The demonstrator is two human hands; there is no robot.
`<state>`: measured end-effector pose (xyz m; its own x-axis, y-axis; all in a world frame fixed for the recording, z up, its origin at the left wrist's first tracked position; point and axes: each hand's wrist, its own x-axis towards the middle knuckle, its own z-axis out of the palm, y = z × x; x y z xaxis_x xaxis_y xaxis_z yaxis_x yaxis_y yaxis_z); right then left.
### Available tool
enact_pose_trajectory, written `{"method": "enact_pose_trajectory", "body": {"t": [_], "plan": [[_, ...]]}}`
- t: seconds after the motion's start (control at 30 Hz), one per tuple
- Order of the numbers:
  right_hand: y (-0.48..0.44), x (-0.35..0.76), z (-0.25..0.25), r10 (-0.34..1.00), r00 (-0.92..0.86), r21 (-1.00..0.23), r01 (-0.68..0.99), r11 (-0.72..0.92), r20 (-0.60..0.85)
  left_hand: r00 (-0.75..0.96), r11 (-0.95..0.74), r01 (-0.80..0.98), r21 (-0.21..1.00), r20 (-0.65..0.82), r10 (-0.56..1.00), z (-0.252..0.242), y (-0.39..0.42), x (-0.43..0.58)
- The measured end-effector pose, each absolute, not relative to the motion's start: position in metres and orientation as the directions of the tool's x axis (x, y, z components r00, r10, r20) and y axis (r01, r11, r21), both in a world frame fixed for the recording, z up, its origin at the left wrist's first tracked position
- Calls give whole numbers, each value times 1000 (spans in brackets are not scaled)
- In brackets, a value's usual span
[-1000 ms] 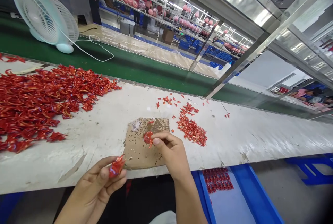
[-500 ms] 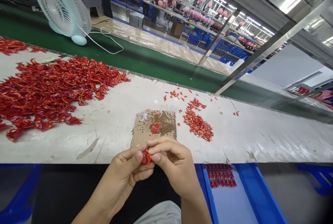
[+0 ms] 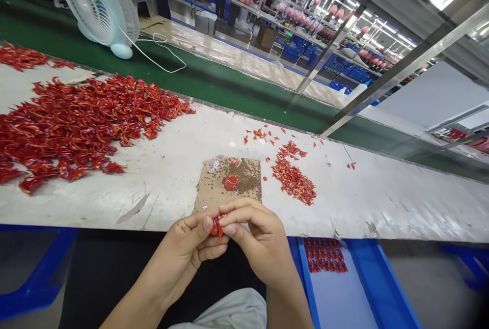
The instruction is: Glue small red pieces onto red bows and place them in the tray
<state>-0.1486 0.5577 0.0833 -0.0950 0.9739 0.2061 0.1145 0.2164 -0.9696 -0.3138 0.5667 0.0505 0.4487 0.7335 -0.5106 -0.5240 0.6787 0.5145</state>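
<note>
Since the earlier frame, the left hand (image 3: 181, 257) has come in to meet the right hand (image 3: 263, 250) above the edge of the worktop (image 3: 344, 207). The fingers (image 3: 198, 226) of both hands are closed, pinching a small red piece (image 3: 217, 228) between them. Just ahead of the fingers lies a cardboard square (image 3: 244, 179) bearing a glossy red blob (image 3: 231, 182), with a heap of red petal-like scraps (image 3: 294, 181) just to its right.
</note>
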Motion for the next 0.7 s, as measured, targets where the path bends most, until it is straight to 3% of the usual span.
{"method": "enact_pose_trajectory", "body": {"t": [0.27,0.53,0.7], "plan": [[553,-157,78,973,-1,-960,166,226,229,445,665,-520,536,-494,747,46,565,-318],[550,-161,74,975,-31,-966,137,220,218,451,671,-491,556,-497,742,50,566,-321],[546,-169,72,983,-25,-978,105,181,179,349,643,-482,595,-543,764,47,562,-326]]}}
